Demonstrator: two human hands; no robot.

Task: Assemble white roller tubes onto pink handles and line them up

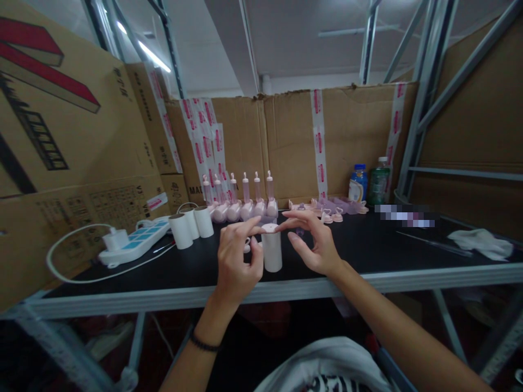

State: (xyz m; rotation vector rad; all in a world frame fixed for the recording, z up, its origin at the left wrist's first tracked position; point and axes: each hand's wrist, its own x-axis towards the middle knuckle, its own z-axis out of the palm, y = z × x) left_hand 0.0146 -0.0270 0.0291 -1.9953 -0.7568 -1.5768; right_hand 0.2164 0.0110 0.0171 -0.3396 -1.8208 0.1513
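A white cylinder [272,255] stands upright near the front edge of the black tabletop, with a pale round top. My left hand [237,258] is on its left side, index finger stretched to the rim of that top, thumb apart and lower down. From the right, my right hand [314,242] reaches the opposite rim with its fingertips, its thumb held away. Neither hand is wrapped round the cylinder. Behind it stands a row of several pink and lilac parts [247,209] with clear upright tubes. A small pale piece [247,245] is partly hidden behind my left hand.
Several white rolls [180,231] stand to the left, beside a power strip [139,239] with a looping cable. Loose pink and lilac parts [337,206] lie at the back right, near a blue bottle [358,184] and a green bottle [379,182]. A white cloth [482,243] lies far right.
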